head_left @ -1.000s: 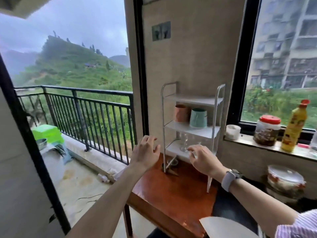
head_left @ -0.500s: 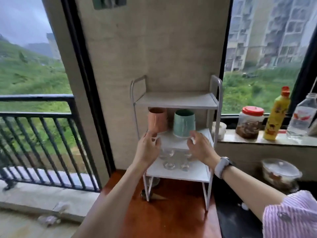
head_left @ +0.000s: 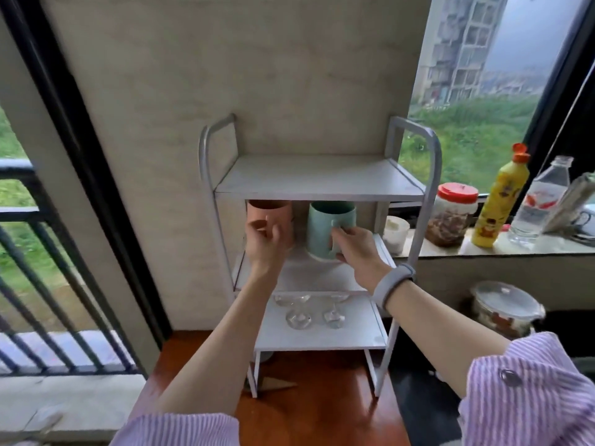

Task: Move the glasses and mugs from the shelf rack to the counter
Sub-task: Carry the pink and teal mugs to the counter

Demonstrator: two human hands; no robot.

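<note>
Our right hand [head_left: 352, 249] grips the green mug [head_left: 325, 231] by its handle; our left hand [head_left: 265, 243], half-curled, reaches the pink mug [head_left: 269, 214]. We should lift both clear of the rack's [head_left: 428, 201] middle shelf.

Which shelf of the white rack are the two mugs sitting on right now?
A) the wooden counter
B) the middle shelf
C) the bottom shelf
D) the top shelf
B: the pink mug and green mug stand on the middle shelf; the top shelf is bare.
</note>
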